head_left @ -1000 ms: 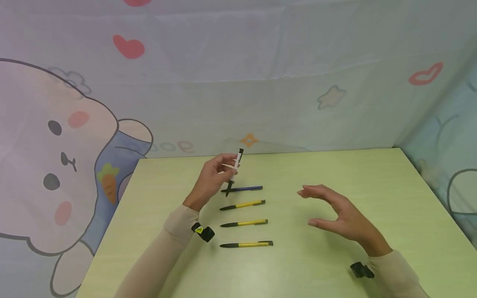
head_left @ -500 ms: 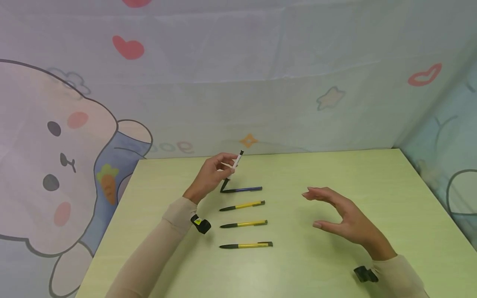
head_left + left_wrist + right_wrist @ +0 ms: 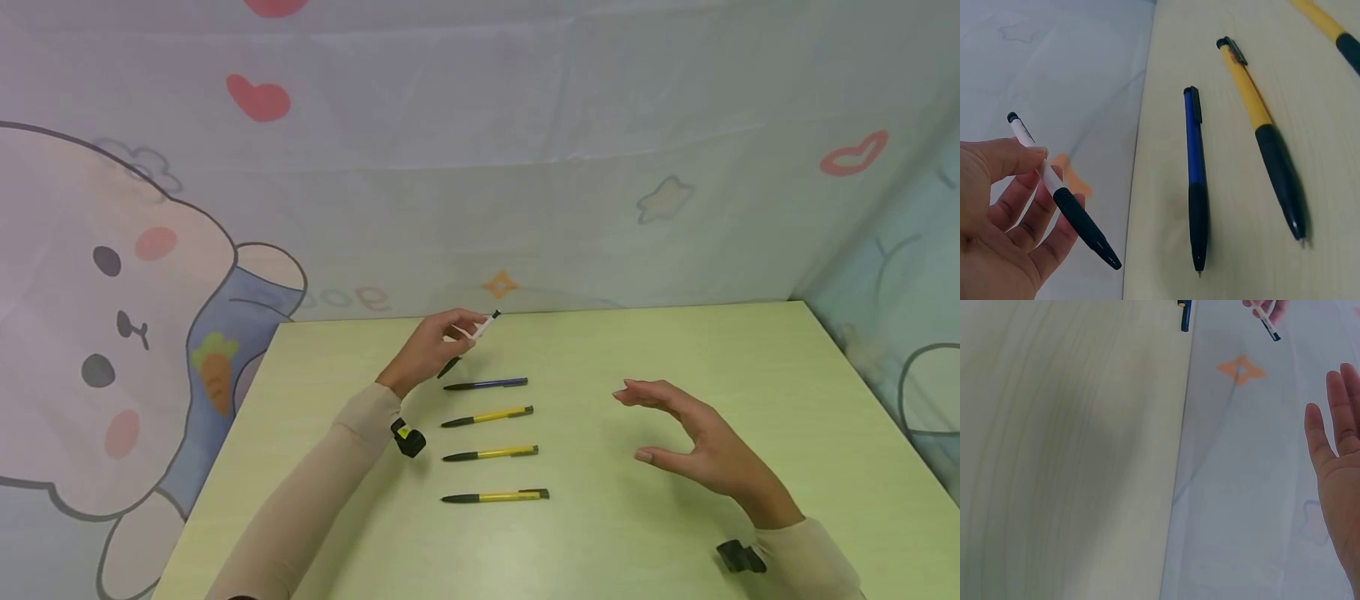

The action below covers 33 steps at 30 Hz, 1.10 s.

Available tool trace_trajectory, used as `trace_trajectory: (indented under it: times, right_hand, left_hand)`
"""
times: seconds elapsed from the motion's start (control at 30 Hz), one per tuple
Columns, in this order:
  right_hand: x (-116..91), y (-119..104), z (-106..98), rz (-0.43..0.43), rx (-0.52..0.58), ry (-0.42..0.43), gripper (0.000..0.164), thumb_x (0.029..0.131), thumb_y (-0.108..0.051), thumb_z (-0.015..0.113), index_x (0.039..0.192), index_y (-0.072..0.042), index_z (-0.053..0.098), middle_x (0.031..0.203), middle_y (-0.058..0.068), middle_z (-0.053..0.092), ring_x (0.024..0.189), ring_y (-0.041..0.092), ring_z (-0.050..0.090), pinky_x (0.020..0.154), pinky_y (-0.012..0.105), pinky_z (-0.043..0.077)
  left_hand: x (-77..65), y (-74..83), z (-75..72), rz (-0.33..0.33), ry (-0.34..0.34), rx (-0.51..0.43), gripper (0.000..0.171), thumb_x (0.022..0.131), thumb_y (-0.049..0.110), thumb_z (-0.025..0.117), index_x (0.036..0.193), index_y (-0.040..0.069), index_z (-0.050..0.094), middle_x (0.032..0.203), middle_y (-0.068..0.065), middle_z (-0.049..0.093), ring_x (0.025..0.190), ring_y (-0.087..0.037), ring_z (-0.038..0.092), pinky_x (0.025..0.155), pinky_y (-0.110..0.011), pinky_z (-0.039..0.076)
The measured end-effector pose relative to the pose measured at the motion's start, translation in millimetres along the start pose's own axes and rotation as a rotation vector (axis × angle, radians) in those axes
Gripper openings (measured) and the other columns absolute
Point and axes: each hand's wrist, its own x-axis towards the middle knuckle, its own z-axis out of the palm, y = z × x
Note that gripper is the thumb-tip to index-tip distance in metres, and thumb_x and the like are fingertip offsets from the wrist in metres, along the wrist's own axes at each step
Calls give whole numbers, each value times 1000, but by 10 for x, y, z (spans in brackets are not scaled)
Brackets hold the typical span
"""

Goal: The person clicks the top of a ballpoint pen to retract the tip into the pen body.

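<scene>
My left hand (image 3: pixel 431 348) pinches a white pen (image 3: pixel 1049 175) with a black grip between thumb and fingers, tilted above the far part of the table. Just nearer than that hand lies a blue pen (image 3: pixel 491 384) with a black grip. Below it in the head view come a yellow pen (image 3: pixel 495 416), a second yellow pen (image 3: pixel 498 452) and a third yellow pen (image 3: pixel 502 497), all in a column with tips to the left. My right hand (image 3: pixel 705 437) hovers at the right, thumb and fingers spread apart, holding nothing.
The pale yellow-green table (image 3: pixel 600 542) ends at a back edge against a printed cloth backdrop (image 3: pixel 480 208). Another cloth (image 3: pixel 922 275) hangs along the right side. A small black camera (image 3: pixel 408 438) is strapped at the left wrist.
My left hand has tipped the white pen from nearly upright to a lower slant, its tip swinging left. My right hand has drifted slightly right and down. The lying pens stay put.
</scene>
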Motion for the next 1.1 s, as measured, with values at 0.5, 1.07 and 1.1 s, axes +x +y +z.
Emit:
trace_trajectory:
  times: [0.5,1.07,1.1]
  right_hand:
    - [-10,-1,-37,-16,16,6,80,73,22,75,145,12,42,136,17,59,127,21,56,110,23,40]
    - [-23,11,-63,-34,19,11,80,72,22,75,144,15,42,134,21,59,126,25,57,111,23,40]
    - [-26,12,-63,-32,17,12,80,72,22,75,144,14,42,134,22,59,126,25,57,111,23,40]
  left_hand:
    - [116,-114,52,-20,-94,98,33,104,10,59,134,18,65,128,0,63,111,-21,60,92,-39,55]
    - [209,-254,124,12,-152,185,32,101,3,60,130,15,68,122,-9,66,109,-22,60,95,-40,52]
    - [213,-263,125,14,-156,194,32,101,3,60,130,13,68,122,-9,66,109,-22,61,95,-40,53]
